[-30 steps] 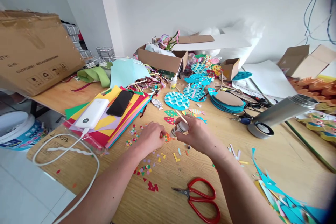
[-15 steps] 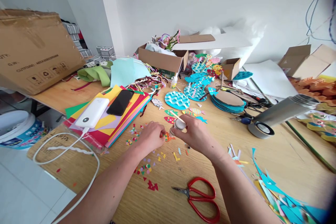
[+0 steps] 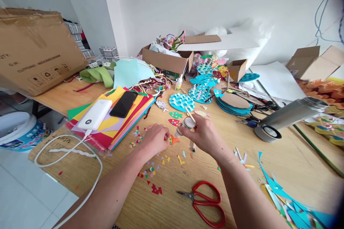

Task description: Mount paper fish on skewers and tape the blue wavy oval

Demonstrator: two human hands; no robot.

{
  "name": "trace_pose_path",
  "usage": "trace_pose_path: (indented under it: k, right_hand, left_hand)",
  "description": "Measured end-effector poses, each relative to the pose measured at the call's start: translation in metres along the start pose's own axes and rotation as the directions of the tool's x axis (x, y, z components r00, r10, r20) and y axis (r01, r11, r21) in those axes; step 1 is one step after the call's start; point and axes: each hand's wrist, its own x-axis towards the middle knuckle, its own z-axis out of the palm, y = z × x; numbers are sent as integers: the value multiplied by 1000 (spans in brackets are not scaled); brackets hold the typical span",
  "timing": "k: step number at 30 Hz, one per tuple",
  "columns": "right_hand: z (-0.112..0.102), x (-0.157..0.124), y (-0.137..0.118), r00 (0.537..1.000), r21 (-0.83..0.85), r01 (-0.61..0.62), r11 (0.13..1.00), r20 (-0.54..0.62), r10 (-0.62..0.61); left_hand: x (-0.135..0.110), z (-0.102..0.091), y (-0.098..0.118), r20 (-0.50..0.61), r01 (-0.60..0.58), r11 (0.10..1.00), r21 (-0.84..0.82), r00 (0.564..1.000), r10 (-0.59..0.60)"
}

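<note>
My left hand [image 3: 154,139] rests on the wooden table [image 3: 290,171], fingers pinched on a small orange paper fish [image 3: 172,139]. My right hand [image 3: 204,134] grips a small glue bottle [image 3: 185,125], tipped with its nozzle down onto the fish, and a thin wooden stick [image 3: 190,114] pokes up past its fingers. Small coloured paper scraps [image 3: 147,173] lie scattered around and in front of both hands. More paper fish [image 3: 175,115] lie just beyond the hands.
Red scissors [image 3: 205,202] lie near the front edge. A stack of coloured sheets [image 3: 118,123] at left carries a white power bank [image 3: 95,114] and a black phone [image 3: 123,104]. Blue wave discs [image 3: 181,102], cardboard boxes [image 3: 166,61] and a steel flask [image 3: 291,113] stand behind and right.
My right hand has tilted the glue bottle, turning its nozzle down toward the orange fish. My left hand has stayed on the fish.
</note>
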Motion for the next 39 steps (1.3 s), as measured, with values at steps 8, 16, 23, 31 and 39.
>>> trace_pose_path:
  k: [8,16,23,31,39]
  right_hand:
    - [7,-1,-2,999,-30,31,999,35,-30]
    - [5,-1,-2,999,-37,-5,999,54,7]
    - [3,-1,0,997,19,-65,998,45,64]
    - [-2,3,4,992,26,-122,992,-10,122]
    - [10,0,3,999,-55,-39,998,-29,37]
  left_hand:
    - [-1,1,0,-8,2,1000,9,1000,-2]
    - [-1,2,-1,-8,3,1000,23,1000,-3]
    - [-1,0,1,1,6,1000,13,1000,-6]
    - [0,2,0,-12,-2,1000,-4,1000,2]
    - [-1,1,0,-14,3,1000,17,1000,-2]
